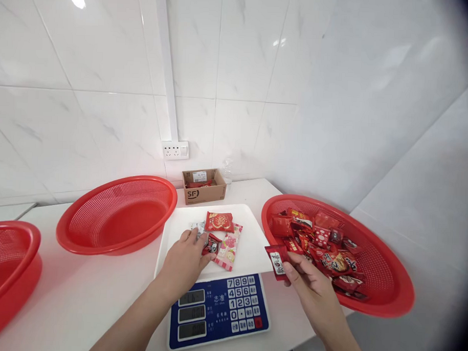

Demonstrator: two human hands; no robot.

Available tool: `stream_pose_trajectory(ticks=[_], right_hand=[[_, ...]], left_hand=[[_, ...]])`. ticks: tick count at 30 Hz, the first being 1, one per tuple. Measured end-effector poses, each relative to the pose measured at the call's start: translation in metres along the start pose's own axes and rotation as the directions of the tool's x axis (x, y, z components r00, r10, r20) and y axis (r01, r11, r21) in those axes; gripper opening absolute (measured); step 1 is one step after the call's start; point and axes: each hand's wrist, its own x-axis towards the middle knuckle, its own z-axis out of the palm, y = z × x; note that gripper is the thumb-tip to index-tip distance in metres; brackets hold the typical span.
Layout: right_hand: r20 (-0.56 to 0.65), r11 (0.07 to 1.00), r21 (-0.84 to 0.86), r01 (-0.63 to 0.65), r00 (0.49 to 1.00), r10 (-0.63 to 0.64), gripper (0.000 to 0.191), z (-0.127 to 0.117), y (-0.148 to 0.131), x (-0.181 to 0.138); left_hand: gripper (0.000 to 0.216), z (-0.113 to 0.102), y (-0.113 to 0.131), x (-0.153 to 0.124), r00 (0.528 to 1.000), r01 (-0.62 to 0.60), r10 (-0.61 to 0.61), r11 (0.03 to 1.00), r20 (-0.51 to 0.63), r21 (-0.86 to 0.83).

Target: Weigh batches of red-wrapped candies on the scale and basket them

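My right hand (307, 280) pinches a red snack packet (277, 261) with a white label, between the scale and the right-hand basket. On the white tray (254, 255) of a weighing scale, my left hand (187, 258) rests with thumb and fingers apart. Its fingertips touch a silvery packet (198, 227) and reach the edge of a small dark red packet (213, 244). Beside them lie a red packet with a gold print (219, 221) and a long pink-and-white packet (230, 247). My left hand partly covers the silvery packet.
A red basket (392, 268) on the right holds many red snack packets. Two more red baskets (117, 217) (13, 280) stand on the left. A cardboard box (204, 194) with packets sits behind the scale. The scale's blue keypad panel (219, 313) faces me.
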Motion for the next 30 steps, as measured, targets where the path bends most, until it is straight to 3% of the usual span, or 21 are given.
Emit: stream_pose_trajectory(ticks=[4, 7, 13, 17, 20, 23, 26, 30], right_hand=[[-0.007, 0.999, -0.036, 0.006, 1.0, -0.006, 0.048, -0.012, 0.006, 0.022], [-0.047, 0.993, -0.114, 0.001, 0.999, -0.007, 0.049, -0.019, 0.008, 0.039], [0.036, 0.986, -0.164, 0.031, 0.999, -0.026, 0.044, -0.026, 0.015, 0.047], [0.072, 0.975, -0.22, 0.019, 0.997, -0.003, 0.048, -0.028, 0.028, 0.046], [0.093, 0.972, -0.235, -0.024, 0.995, 0.047, 0.055, -0.029, 0.036, 0.047], [0.107, 0.965, -0.258, -0.041, 0.992, 0.071, 0.058, -0.029, 0.041, 0.048], [0.115, 0.964, -0.265, -0.025, 0.992, 0.057, 0.057, -0.029, 0.042, 0.048], [0.121, 0.967, -0.256, 0.009, 0.992, 0.023, 0.051, -0.027, 0.039, 0.047]], left_hand=[[0.058, -0.007, 0.001, 0.002, 0.999, -0.035, 0.034, 0.999, 0.032, 0.031], [0.061, -0.018, -0.013, 0.005, 0.999, -0.042, 0.04, 0.997, 0.033, 0.057], [0.061, -0.04, -0.071, 0.006, 0.971, 0.219, -0.225, 0.973, 0.078, 0.074], [0.062, -0.038, -0.109, -0.004, 0.925, 0.354, -0.354, 0.935, 0.136, 0.021], [0.063, -0.033, -0.124, -0.012, 0.91, 0.394, -0.389, 0.919, 0.142, -0.01], [0.064, -0.03, -0.123, -0.014, 0.922, 0.382, -0.38, 0.924, 0.074, -0.023], [0.062, -0.027, -0.107, -0.008, 0.954, 0.299, -0.3, 0.953, -0.017, -0.04], [0.059, -0.023, -0.069, 0.003, 0.999, 0.051, -0.052, 0.989, 0.001, -0.141]])
